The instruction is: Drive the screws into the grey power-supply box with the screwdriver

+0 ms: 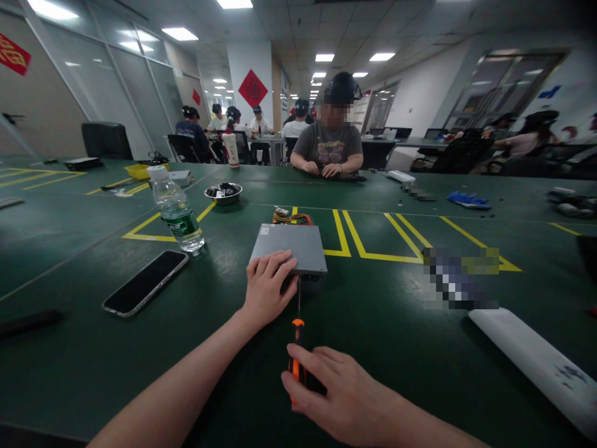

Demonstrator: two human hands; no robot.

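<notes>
Grey metal, a flat rectangular box (293,239) sits on the dark green table (69,373) beneath the left hand (268,283), which is open with fingers lightly spread over its near left corner, apparently to keep it from shifting. Nearer and right, the right hand (333,382) curls thumb and fingers around an orange-and-black screwdriver (297,333), its shaft aimed at the box's near side, probably to keep the tip aligned; whether it touches is unclear. Beyond the left hand lie multicoloured cables (298,219); leftward, a black-screened phone (145,283) leaves both hands working room.
</notes>
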